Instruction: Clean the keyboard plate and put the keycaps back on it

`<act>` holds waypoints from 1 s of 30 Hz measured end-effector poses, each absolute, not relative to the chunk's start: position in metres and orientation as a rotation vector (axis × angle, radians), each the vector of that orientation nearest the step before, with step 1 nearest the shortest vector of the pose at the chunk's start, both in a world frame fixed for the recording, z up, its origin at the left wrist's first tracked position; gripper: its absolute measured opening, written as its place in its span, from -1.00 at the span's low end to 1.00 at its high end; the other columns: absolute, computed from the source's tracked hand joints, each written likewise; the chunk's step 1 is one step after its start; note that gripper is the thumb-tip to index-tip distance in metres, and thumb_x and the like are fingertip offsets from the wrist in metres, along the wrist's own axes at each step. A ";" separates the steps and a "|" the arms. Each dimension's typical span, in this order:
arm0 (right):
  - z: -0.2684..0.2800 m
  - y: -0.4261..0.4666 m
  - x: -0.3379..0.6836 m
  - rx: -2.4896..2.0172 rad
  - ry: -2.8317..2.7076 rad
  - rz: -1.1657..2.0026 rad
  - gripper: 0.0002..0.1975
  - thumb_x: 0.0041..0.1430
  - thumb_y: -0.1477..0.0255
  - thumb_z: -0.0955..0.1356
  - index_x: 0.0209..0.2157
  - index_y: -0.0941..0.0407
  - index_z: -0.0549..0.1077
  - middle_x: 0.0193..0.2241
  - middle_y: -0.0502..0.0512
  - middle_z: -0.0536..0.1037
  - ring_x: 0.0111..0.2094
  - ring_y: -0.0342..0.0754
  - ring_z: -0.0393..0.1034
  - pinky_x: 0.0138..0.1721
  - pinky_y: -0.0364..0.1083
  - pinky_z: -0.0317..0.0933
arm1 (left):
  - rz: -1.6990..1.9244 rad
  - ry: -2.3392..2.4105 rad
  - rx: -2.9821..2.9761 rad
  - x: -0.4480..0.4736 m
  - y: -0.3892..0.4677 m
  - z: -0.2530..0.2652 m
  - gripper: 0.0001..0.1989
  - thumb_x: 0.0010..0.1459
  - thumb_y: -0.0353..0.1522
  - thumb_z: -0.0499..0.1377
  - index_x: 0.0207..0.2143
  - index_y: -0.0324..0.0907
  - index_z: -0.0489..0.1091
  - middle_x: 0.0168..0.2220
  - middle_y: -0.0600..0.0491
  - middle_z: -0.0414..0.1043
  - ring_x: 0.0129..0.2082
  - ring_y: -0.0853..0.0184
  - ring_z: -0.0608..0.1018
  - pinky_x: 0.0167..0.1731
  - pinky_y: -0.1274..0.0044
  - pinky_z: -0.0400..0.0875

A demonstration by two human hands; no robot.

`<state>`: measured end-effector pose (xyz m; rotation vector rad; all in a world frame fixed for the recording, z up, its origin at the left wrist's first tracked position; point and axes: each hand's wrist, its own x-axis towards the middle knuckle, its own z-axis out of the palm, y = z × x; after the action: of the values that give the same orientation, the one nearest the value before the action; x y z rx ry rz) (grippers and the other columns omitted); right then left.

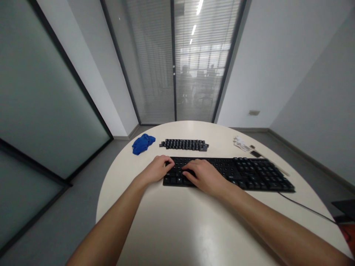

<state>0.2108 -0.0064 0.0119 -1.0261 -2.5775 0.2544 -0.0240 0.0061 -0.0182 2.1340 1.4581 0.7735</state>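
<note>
A black keyboard [219, 168] lies across the table, with keycaps on its right part and front row. Much of its left and middle shows bare key sockets. My left hand [156, 170] is closed around the keyboard's left end, thumb and forefinger curled over the edge. Bent over the left-middle keys is my right hand [206, 175], thumb and fingers curled down to the board. Whatever sits between those fingertips is dark and cannot be told from the keyboard. Behind the keyboard, loose black keycaps [184, 145] stand in tidy rows.
A crumpled blue cloth [143, 143] lies at the back left of the round table [166, 218]. White crumpled material [240, 143], a small black piece [255, 153] and a thin stick [273, 162] lie at the right. A cable [305, 208] runs off the right edge.
</note>
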 end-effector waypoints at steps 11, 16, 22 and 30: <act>0.027 0.018 0.177 -1.151 -2.607 0.519 -0.86 0.15 0.43 0.42 -0.26 0.08 0.65 -0.33 0.08 0.67 -0.34 -0.02 0.53 -0.33 -0.14 0.27 | 0.826 1.399 2.156 -0.033 0.010 -0.016 -0.79 0.29 -0.32 0.09 -0.23 -0.14 0.53 -0.26 0.03 0.58 -0.26 0.26 0.55 -0.25 0.49 0.37; 0.027 0.019 0.182 -1.141 -2.597 0.538 -0.89 0.08 0.48 0.42 -0.35 0.11 0.63 -0.40 0.08 0.65 -0.43 -0.07 0.49 -0.41 -0.16 0.22 | 0.828 1.417 2.136 -0.034 0.011 -0.018 -0.79 0.30 -0.31 0.10 -0.21 -0.15 0.53 -0.27 0.03 0.57 -0.28 0.25 0.54 -0.27 0.48 0.37; 0.025 0.018 0.184 -1.030 -2.604 0.523 -0.72 0.08 0.54 0.38 -0.16 0.09 0.63 -0.28 0.08 0.66 -0.31 -0.05 0.52 -0.28 -0.15 0.29 | 0.828 1.406 2.131 -0.032 0.010 -0.016 -0.78 0.30 -0.31 0.10 -0.23 -0.15 0.54 -0.26 0.01 0.58 -0.27 0.25 0.53 -0.26 0.47 0.37; 0.030 0.017 0.181 -1.015 -2.644 0.513 -0.78 0.11 0.51 0.40 -0.19 0.12 0.65 -0.29 0.10 0.68 -0.32 -0.02 0.53 -0.28 -0.14 0.30 | 0.839 1.438 2.115 -0.032 0.010 -0.018 -0.78 0.28 -0.30 0.10 -0.23 -0.15 0.54 -0.28 0.02 0.57 -0.31 0.26 0.53 -0.29 0.48 0.36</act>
<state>0.1806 0.0171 0.0296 -1.0150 -2.6439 0.5130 -0.0318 0.0103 -0.0180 2.1149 1.4382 0.8391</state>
